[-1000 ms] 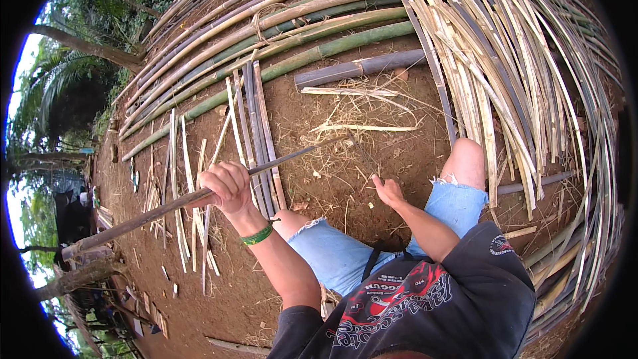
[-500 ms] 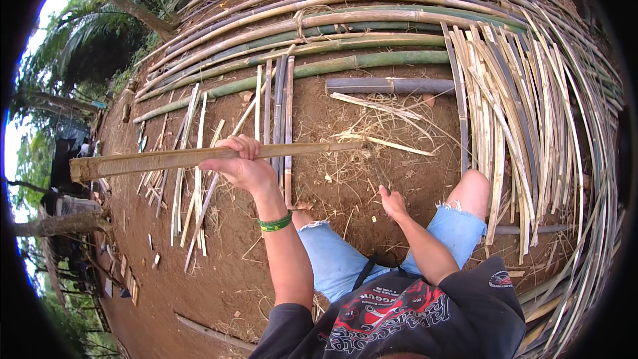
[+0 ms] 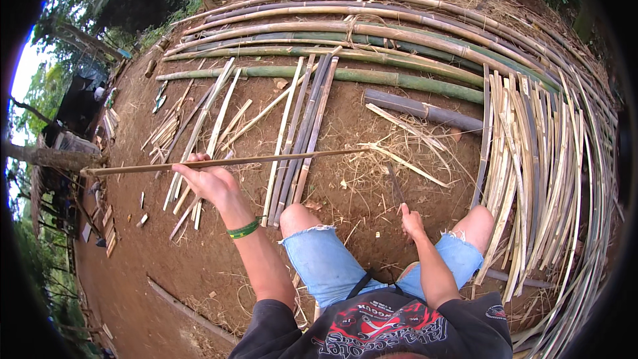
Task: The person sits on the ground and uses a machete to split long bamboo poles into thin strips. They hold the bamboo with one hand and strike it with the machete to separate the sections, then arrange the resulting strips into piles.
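Note:
A long split bamboo strip (image 3: 292,157) lies across the view, seen nearly edge-on. My left hand (image 3: 214,185) is closed around it left of its middle, thumb pointing left along it. The strip's right end is over pale shavings on the ground. Lower right of that end, my right hand (image 3: 413,222) grips a knife by its handle, which the fingers hide. The dark, narrow knife blade (image 3: 395,184) points up and away from me, apart from the strip.
Thin bamboo strips (image 3: 508,159) are piled on the right. A short dark bamboo pole (image 3: 422,113) lies ahead beside shavings. Long bamboo poles (image 3: 412,82) stretch across the far side. Several dark slats (image 3: 310,133) and pale strips (image 3: 203,133) lie on the soil to the left.
The bamboo strip has turned from its broad face to nearly edge-on, and my left hand has shifted left with it. The knife blade shows more plainly. The whole view has shifted and tilted.

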The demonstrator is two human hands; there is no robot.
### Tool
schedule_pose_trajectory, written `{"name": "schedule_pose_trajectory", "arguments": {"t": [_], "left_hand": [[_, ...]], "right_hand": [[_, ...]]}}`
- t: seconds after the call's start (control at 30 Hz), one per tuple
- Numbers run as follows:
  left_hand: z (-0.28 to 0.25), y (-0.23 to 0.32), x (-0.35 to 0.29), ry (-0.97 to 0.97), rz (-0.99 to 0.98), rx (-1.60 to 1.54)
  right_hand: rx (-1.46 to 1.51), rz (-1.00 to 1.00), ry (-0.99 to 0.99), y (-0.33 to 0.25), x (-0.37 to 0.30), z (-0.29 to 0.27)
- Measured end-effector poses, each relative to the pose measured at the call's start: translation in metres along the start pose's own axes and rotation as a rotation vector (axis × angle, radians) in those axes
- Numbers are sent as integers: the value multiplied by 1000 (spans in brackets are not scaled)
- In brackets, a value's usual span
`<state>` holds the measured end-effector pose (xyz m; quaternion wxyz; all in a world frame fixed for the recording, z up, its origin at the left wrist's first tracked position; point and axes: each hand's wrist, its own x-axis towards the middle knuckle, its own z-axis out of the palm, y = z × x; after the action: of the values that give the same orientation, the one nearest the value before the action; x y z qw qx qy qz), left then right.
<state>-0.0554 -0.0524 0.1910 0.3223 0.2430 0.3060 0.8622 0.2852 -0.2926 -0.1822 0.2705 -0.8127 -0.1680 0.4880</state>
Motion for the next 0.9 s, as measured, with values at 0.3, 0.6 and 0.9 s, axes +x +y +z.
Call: {"name": "schedule_pose_trajectory", "arguments": {"t": [0.3, 0.6, 0.9], "left_hand": [[-52, -52, 69, 668, -204, -44], [-80, -189, 76, 874, -421, -7], [-265, -334, -7, 434, -1363, 460]], "right_hand": [[11, -17, 49, -7, -11, 9], [94, 44, 32, 3, -2, -11], [114, 67, 5, -6, -5, -7]]}}
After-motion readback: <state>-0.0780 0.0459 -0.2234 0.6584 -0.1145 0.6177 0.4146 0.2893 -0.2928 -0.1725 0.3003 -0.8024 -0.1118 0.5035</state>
